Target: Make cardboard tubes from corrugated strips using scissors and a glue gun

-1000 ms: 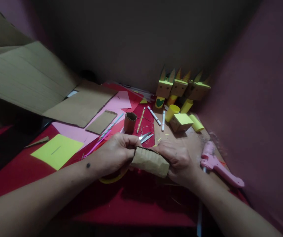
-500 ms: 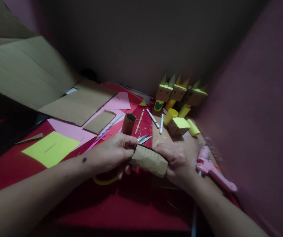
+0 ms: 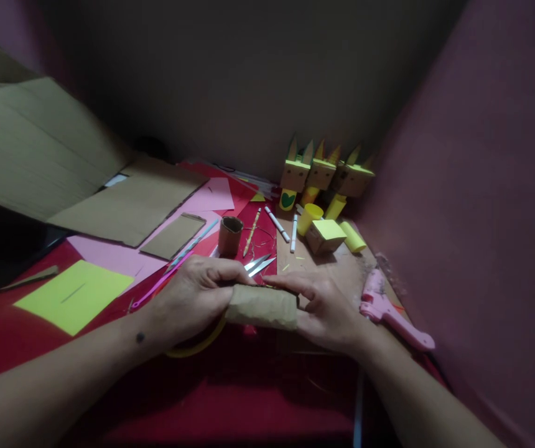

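Observation:
A curved strip of brown cardboard is held level between my two hands, above the red tabletop. My left hand pinches its left end with thumb and fingers. At the right end my right hand grips it, the index finger laid along the top edge. Just beyond the strip, the blades of a pair of scissors point away; a yellow loop, perhaps their handle, shows below my left hand. A short cardboard tube stands upright behind my left hand.
A pink glue gun lies at the right. Behind are a small box with a yellow top, a yellow tube, white markers and box-headed figures. Yellow paper and cardboard sheets lie left.
The cardboard strip has turned from sloping down rightward to nearly level. My right index finger now stretches along its top edge. The whole view has shifted, so things appear further left.

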Motion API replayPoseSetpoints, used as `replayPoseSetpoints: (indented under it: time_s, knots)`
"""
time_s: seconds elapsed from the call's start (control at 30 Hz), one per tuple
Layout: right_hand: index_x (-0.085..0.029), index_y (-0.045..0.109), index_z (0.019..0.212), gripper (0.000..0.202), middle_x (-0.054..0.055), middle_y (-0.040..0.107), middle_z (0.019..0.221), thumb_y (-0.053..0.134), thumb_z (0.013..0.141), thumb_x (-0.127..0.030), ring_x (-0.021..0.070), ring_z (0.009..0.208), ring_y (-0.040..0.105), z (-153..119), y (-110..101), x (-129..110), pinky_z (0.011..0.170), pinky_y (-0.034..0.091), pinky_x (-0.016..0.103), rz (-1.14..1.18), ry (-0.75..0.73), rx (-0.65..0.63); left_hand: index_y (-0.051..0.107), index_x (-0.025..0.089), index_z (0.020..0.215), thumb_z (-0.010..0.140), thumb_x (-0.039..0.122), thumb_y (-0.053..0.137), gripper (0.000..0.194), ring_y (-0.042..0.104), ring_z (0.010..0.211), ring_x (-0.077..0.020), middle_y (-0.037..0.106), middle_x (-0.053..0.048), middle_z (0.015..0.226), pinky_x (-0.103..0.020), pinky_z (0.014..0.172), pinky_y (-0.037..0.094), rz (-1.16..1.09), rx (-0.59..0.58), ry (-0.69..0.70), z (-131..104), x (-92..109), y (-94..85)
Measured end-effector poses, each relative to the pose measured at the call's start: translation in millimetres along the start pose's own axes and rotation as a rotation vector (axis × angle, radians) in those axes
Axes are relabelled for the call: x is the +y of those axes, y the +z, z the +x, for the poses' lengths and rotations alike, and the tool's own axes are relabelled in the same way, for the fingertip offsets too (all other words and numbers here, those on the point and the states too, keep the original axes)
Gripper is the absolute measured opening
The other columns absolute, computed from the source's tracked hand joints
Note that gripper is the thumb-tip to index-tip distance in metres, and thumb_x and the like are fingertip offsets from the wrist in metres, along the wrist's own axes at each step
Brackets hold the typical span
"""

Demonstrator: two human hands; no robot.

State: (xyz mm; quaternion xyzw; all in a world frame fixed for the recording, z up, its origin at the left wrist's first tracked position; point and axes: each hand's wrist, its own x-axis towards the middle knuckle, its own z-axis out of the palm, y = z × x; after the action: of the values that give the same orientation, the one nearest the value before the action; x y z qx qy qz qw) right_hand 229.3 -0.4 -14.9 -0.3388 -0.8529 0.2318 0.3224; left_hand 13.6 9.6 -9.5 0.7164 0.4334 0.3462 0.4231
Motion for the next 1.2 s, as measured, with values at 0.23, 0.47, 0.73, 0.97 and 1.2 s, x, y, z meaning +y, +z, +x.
replayPoseSetpoints:
  time_s: [0.23,0.47,0.73,0.97,1.2]
  knots:
    - [-0.017,0.072,0.091,0.029,0.006,0.073,0.075,0.045,0.084,-0.008,0.0164,0.068,0.067,-0.8,1.5,1.4,0.061,0.051,0.026,-0.04,-0.059,0.058,0.072,0.017,0.07,0.069,0.01,0.058,0.015,0.06,0.057,-0.0116,0.069,0.001,0.063,-0.017,0.051,0.042,0.045,-0.034,0.019,-0.2,5.2,-1.1]
    - [-0.014,0.071,0.095,0.027,0.007,0.072,0.077,0.047,0.084,-0.009,0.0165,0.071,0.067,-1.2,0.5,-1.5,0.063,0.052,0.027,-0.025,-0.037,0.029,0.073,0.017,0.075,0.074,0.009,0.058,0.017,0.063,0.055,-0.0101,0.072,0.001,0.064,-0.016,0.052,0.044,0.118,0.018,0.278,-3.6,-0.5,-0.3]
    - [-0.014,0.064,0.114,0.041,0.008,0.074,0.084,0.045,0.08,-0.002,0.0173,0.072,0.068,-4.6,2.7,4.4,0.062,0.055,0.029,-0.21,-0.295,0.111,0.073,0.015,0.076,0.075,0.013,0.06,0.013,0.065,0.06,-0.0132,0.072,-0.001,0.068,-0.018,0.054,0.047,0.063,-0.066,0.138,-2.9,-3.5,2.6]
    - [-0.013,0.066,0.109,0.035,0.008,0.072,0.079,0.05,0.078,-0.004,0.0182,0.069,0.066,-5.5,4.5,3.9,0.061,0.053,0.03,-0.099,-0.232,0.082,0.072,0.018,0.087,0.076,0.01,0.062,0.017,0.067,0.064,-0.0099,0.074,0.002,0.074,-0.013,0.058,0.047,0.077,0.004,0.379,-4.6,-3.5,4.4]
    - [-0.005,0.064,0.11,0.032,0.014,0.072,0.085,0.053,0.08,-0.006,0.0209,0.077,0.068,-5.5,2.1,-1.1,0.067,0.054,0.032,-0.129,-0.244,0.109,0.072,0.017,0.084,0.075,0.005,0.06,0.019,0.066,0.057,-0.0073,0.072,0.003,0.067,-0.012,0.054,0.046,0.13,0.016,0.442,-6.9,-6.6,3.1]
